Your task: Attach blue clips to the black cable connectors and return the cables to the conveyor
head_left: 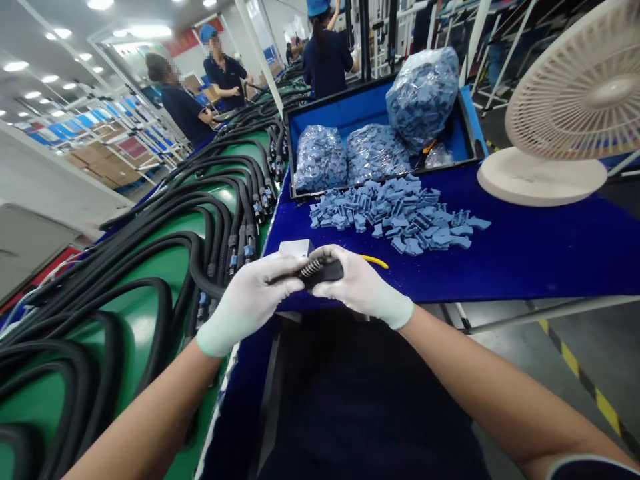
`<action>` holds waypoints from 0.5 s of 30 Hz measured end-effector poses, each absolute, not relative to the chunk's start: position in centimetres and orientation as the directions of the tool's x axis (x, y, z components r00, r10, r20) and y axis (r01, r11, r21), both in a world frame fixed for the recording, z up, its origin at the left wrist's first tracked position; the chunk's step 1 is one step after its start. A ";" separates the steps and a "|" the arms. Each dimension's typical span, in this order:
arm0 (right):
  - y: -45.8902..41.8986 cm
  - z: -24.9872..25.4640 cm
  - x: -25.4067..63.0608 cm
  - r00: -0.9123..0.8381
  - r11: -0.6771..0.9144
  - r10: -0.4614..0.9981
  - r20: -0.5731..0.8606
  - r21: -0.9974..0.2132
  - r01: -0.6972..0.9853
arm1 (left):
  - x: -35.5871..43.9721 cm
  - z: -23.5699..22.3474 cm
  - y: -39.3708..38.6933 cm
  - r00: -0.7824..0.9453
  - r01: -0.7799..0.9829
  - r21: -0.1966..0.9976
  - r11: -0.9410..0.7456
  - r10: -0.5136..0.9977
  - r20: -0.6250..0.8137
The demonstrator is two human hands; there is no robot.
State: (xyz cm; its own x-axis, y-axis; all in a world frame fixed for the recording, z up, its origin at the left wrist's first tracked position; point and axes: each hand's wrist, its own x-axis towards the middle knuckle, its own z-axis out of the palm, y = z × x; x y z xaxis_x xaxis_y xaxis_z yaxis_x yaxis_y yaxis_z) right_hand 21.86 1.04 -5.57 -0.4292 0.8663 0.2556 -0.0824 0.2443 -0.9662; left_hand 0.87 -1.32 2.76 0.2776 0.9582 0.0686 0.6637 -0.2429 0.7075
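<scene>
My left hand (pixel 255 293), in a white glove, is closed on one end of a black fitting (pixel 327 272) with a silver coil spring (pixel 311 268). My right hand (pixel 357 283), gloved too, grips the fitting's other end with thumb and fingers. Both hands meet above the near left corner of the blue table. A black hose (pixel 200 270) curves in behind my left hand; whether it joins the fitting is hidden. Just beyond the fingers sits a light grey block (pixel 296 249). A thin yellow curved piece (pixel 375 261) sticks out past my right hand.
Loose blue plastic clips (pixel 400 213) lie heaped on the blue table (pixel 530 260). Behind them a tray (pixel 360 107) holds bags of clips (pixel 320 157). A fan (pixel 543 177) stands right. Many black hoses cover the green conveyor (pixel 145 320) at left. Several people (pixel 227 73) stand farther back.
</scene>
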 end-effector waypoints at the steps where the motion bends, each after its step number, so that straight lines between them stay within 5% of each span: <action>1: 1.1 -5.7 21.6 -0.429 0.243 0.864 0.262 -0.965 -0.100 | 0.8 2.4 -1.6 0.318 0.668 0.681 -0.298 0.943 0.101; 9: 1.6 -5.4 20.8 -0.522 0.156 0.825 0.217 -0.975 -0.159 | -0.4 -0.1 -1.9 0.547 0.715 0.328 -0.618 0.786 0.288; 15: 1.3 -5.0 21.1 -0.469 0.184 0.856 0.217 -0.976 -0.115 | -0.2 0.1 0.1 0.295 0.646 0.717 -0.263 0.952 0.083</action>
